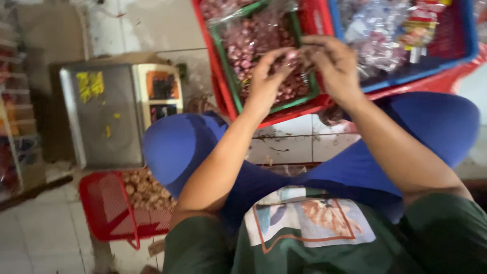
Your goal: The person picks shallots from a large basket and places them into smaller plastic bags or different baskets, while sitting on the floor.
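My left hand (268, 81) and my right hand (334, 65) are raised together over a green basket (315, 93) filled with small reddish-purple shallots (248, 40). The fingertips of both hands meet and pinch one small shallot (292, 55) between them. The green basket rests inside a red crate (223, 96). My knees in blue trousers show below the hands. The frame is blurred.
A blue crate (459, 50) with plastic-wrapped packets sits at the upper right. A metal weighing scale (104, 114) with yellow scraps stands at the left. Below it a red basket (104, 203) holds pale brown bulbs. Shelves line the far left edge; the floor is tiled.
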